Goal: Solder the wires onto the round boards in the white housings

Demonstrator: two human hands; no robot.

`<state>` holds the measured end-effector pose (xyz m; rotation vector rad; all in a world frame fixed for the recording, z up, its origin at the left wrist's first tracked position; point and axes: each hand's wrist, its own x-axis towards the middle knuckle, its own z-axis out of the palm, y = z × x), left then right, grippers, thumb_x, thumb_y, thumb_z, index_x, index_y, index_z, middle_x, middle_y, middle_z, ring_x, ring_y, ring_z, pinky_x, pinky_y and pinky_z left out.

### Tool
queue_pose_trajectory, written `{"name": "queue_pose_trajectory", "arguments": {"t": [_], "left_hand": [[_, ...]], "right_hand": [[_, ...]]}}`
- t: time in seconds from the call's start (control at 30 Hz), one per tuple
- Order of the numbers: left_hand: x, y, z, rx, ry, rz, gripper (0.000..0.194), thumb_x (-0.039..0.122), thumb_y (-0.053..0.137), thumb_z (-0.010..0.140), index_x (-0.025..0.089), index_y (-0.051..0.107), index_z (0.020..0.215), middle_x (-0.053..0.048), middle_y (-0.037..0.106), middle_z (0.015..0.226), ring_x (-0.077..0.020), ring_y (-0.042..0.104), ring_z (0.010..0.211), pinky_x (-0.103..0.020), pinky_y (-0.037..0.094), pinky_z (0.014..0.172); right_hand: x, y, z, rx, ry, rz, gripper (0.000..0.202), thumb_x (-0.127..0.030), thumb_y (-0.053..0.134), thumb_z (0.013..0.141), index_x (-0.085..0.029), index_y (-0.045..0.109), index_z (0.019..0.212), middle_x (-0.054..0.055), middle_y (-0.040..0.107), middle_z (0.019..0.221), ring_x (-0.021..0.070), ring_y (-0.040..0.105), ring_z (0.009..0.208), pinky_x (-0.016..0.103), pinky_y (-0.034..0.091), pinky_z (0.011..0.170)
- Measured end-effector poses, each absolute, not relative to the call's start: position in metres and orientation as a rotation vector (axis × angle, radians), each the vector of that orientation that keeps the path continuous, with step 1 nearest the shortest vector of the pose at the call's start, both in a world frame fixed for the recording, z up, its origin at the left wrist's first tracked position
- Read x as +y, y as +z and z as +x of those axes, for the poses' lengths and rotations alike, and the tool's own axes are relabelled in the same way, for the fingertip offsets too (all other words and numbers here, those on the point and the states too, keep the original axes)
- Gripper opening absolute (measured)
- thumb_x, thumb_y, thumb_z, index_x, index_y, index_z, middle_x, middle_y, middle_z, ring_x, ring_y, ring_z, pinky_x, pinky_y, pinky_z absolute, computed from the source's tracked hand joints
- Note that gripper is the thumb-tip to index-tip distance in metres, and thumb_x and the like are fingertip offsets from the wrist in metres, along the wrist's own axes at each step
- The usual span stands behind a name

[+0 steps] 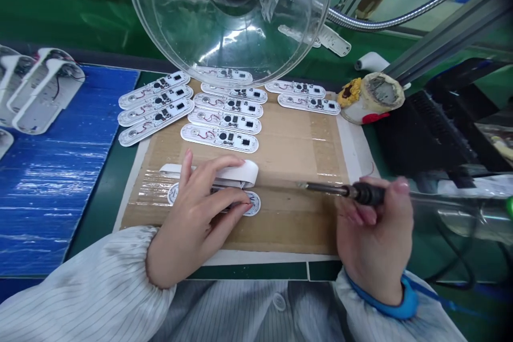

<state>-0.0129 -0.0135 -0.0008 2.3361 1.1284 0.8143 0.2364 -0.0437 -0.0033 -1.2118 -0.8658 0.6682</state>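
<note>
My left hand (200, 214) is closed at the middle of the cardboard. Its fingers grip a white plastic housing (245, 172), and the thumb and a fingertip press at the end of a white circuit board (255, 207) just below it. Part of both pieces is hidden behind the fingers. To the right, my right hand (377, 235) wraps round the dark handle of a soldering iron (364, 193). The iron's tip points left toward the housing, with a gap between them. A blue band circles the right wrist.
Several white circuit boards (219, 138) lie in rows on the cardboard sheet (296, 144). A clear fume hood (228, 64) hangs above them. A solder spool (380, 93) with a yellow sponge stands at the right. White housings (48, 91) rest on a blue board (92, 133) at left.
</note>
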Motion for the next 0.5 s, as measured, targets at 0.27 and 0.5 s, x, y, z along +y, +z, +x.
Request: {"name": "queue_pose_trajectory", "arguments": {"t": [0.27, 0.5], "left_hand": [[-0.015, 0.002, -0.009, 1.174, 0.735, 2.29, 0.021, 0.019, 0.058, 0.106, 0.026, 0.07, 0.091, -0.002, 0.059, 0.148, -0.0187, 0.05, 0.145, -0.054, 0.001, 0.136], [-0.013, 0.001, -0.01, 1.164, 0.754, 2.317, 0.02, 0.018, 0.06, 0.104, 0.025, 0.07, 0.089, -0.005, 0.062, 0.145, -0.0223, 0.051, 0.145, -0.061, 0.005, 0.135]], "right_hand": [[-0.07, -0.012, 0.23, -1.168, 0.476, -1.382, 0.023, -0.033, 0.069, 0.101, -0.022, 0.079, 0.083, 0.0, 0.075, 0.076, 0.0083, 0.054, 0.044, 0.021, 0.039, 0.036], [-0.071, -0.012, 0.232, -1.371, 0.424, -1.368, 0.018, -0.03, 0.069, 0.1, -0.024, 0.08, 0.087, 0.0, 0.075, 0.075, 0.0098, 0.051, 0.042, 0.024, 0.039, 0.037]]}}
